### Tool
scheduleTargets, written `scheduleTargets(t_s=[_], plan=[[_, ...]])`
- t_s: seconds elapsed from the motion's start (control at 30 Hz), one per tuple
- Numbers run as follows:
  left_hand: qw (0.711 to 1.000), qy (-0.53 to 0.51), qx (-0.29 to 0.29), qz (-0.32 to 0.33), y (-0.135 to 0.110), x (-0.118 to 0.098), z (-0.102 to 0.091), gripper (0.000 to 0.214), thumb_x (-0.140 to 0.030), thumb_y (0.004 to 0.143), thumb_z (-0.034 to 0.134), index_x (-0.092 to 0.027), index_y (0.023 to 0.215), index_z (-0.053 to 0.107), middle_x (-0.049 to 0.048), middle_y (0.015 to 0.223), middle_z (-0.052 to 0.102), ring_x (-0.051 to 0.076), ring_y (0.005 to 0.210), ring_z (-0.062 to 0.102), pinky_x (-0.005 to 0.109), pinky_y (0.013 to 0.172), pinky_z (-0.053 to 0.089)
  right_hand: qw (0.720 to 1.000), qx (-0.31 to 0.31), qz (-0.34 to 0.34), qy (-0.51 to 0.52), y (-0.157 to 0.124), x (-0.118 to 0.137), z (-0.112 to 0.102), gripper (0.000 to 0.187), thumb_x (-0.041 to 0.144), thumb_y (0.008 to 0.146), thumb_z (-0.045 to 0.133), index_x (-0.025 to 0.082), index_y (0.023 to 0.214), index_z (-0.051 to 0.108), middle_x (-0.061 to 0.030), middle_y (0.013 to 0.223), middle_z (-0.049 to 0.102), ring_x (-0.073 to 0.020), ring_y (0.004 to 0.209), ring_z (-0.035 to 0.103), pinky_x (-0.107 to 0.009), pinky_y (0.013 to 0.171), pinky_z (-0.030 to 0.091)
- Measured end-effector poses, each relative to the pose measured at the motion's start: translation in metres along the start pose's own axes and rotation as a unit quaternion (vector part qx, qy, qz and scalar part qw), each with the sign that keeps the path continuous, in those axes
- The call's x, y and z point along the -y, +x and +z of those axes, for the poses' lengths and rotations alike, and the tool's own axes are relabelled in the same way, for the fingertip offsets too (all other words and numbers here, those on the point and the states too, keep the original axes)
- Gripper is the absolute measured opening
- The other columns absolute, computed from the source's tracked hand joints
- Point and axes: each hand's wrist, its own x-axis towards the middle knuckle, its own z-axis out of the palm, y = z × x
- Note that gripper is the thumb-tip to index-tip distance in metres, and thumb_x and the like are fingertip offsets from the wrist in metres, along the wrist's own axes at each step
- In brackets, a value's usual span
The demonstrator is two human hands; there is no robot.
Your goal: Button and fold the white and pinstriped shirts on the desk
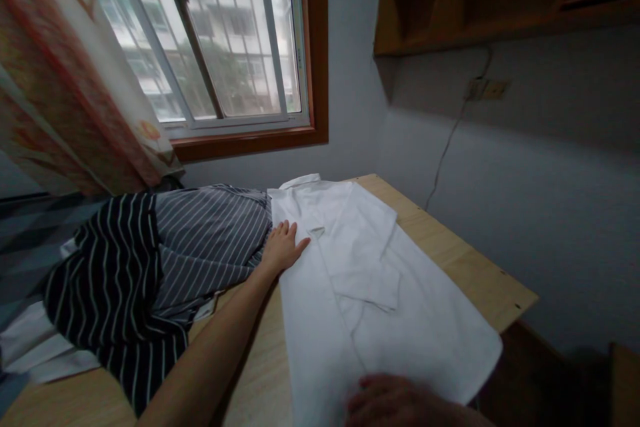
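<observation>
A white shirt [320, 300] lies spread on the wooden table [450, 247], its collar toward the window and one sleeve folded in over the body. My left hand [284, 247] rests flat on the shirt's left edge, below the collar, with thumb and fingers apart. Close to me, my right hand [395, 401] is over the lower part of the shirt at the bottom of the view. It is dark and smeared by motion, so its fingers cannot be made out clearly.
Striped black and grey clothing [200, 240] is heaped left of the shirt, with white cloth [45, 347] beneath. A curtain [75, 80] hangs beside the window [225, 33]. A wooden shelf [465, 33] juts from the wall above a socket [477, 89] with a cable [445, 153].
</observation>
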Motion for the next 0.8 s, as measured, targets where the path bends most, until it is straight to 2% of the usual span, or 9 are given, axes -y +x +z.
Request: scheduleTargets(t_s=[0.07, 0.17, 0.23, 0.27, 0.37, 0.47, 0.63, 0.73, 0.8], plan=[[1.0, 0.005, 0.0, 0.002, 0.001, -0.001, -0.001, 0.072, -0.059, 0.093, 0.032, -0.006, 0.142, 0.039, 0.023, 0.149, 0.035, 0.034, 0.141, 0.03, 0.045, 0.113, 0.025, 0.976, -0.099, 0.177, -0.084, -0.024, -0.003, -0.033, 0.041, 0.042, 0.094, 0.049, 0.023, 0.129, 0.057, -0.0068, 0.122, 0.067, -0.0182, 0.116, 0.059, -0.032, 0.102, 0.046], [1.0, 0.012, -0.009, 0.003, 0.0, -0.004, -0.005, 0.069, -0.056, 0.094, 0.033, -0.006, 0.14, 0.043, 0.0235, 0.147, 0.039, 0.034, 0.139, 0.033, 0.044, 0.112, 0.027, 0.836, -0.246, 0.433, -0.229, -0.068, -0.015, -0.068, 0.041, 0.045, 0.09, 0.05, 0.019, 0.119, 0.062, -0.0134, 0.12, 0.065, -0.0279, 0.114, 0.059, -0.045, 0.097, 0.048], [0.999, 0.02, -0.03, 0.009, -0.002, -0.007, -0.01, 0.06, -0.052, 0.094, 0.036, -0.008, 0.134, 0.049, 0.0223, 0.144, 0.043, 0.033, 0.136, 0.037, 0.045, 0.11, 0.029, 0.766, -0.262, 0.528, -0.256, -0.095, -0.025, -0.079, 0.046, 0.047, 0.087, 0.051, 0.015, 0.117, 0.062, -0.0162, 0.118, 0.064, -0.0312, 0.111, 0.059, -0.051, 0.097, 0.046], [0.999, 0.023, -0.044, 0.018, -0.004, -0.009, -0.012, 0.055, -0.049, 0.094, 0.037, -0.01, 0.131, 0.052, 0.0213, 0.143, 0.045, 0.033, 0.135, 0.038, 0.046, 0.11, 0.029, 0.75, -0.256, 0.556, -0.251, -0.105, -0.029, -0.081, 0.049, 0.048, 0.084, 0.052, 0.013, 0.117, 0.061, -0.0169, 0.117, 0.064, -0.032, 0.11, 0.059, -0.052, 0.098, 0.045], [0.996, 0.007, -0.057, 0.072, -0.011, -0.017, -0.017, 0.048, -0.045, 0.093, 0.041, -0.017, 0.13, 0.053, 0.0167, 0.146, 0.043, 0.032, 0.138, 0.034, 0.049, 0.111, 0.026, 0.727, -0.239, 0.613, -0.195, -0.122, -0.035, -0.085, 0.054, 0.051, 0.077, 0.058, 0.013, 0.115, 0.06, -0.0163, 0.114, 0.065, -0.0314, 0.106, 0.062, -0.048, 0.095, 0.047], [0.992, -0.04, -0.004, 0.119, -0.019, -0.023, -0.014, 0.054, -0.051, 0.092, 0.042, -0.024, 0.139, 0.047, 0.0116, 0.151, 0.038, 0.033, 0.14, 0.03, 0.053, 0.112, 0.024, 0.707, -0.237, 0.659, -0.097, -0.126, -0.033, -0.091, 0.052, 0.053, 0.071, 0.062, 0.016, 0.108, 0.063, -0.0142, 0.105, 0.07, -0.0296, 0.091, 0.067, -0.042, 0.083, 0.053], [0.992, -0.069, 0.021, 0.102, -0.024, -0.027, -0.005, 0.058, -0.054, 0.092, 0.041, -0.028, 0.144, 0.042, 0.0089, 0.154, 0.032, 0.034, 0.143, 0.025, 0.054, 0.114, 0.019, 0.726, -0.266, 0.63, 0.071, -0.116, -0.017, -0.103, 0.045, 0.054, 0.067, 0.065, 0.016, 0.09, 0.069, -0.0099, 0.087, 0.074, -0.0289, 0.077, 0.069, -0.037, 0.069, 0.056], [0.992, -0.073, 0.023, 0.099, -0.025, -0.028, -0.005, 0.058, -0.053, 0.092, 0.041, -0.028, 0.144, 0.041, 0.0083, 0.155, 0.032, 0.034, 0.143, 0.024, 0.054, 0.114, 0.017, 0.71, -0.338, 0.617, 0.028, -0.093, -0.002, -0.107, 0.041, 0.053, 0.072, 0.061, 0.018, 0.091, 0.069, -0.0075, 0.083, 0.074, -0.0254, 0.07, 0.068, -0.031, 0.06, 0.055], [0.992, -0.076, 0.023, 0.1, -0.026, -0.028, -0.006, 0.058, -0.054, 0.092, 0.041, -0.028, 0.144, 0.041, 0.0082, 0.154, 0.032, 0.034, 0.143, 0.024, 0.055, 0.114, 0.017, 0.728, -0.37, 0.575, -0.044, -0.067, 0.008, -0.108, 0.035, 0.05, 0.077, 0.058, 0.019, 0.09, 0.068, -0.0077, 0.086, 0.073, -0.024, 0.075, 0.067, -0.028, 0.06, 0.054]])
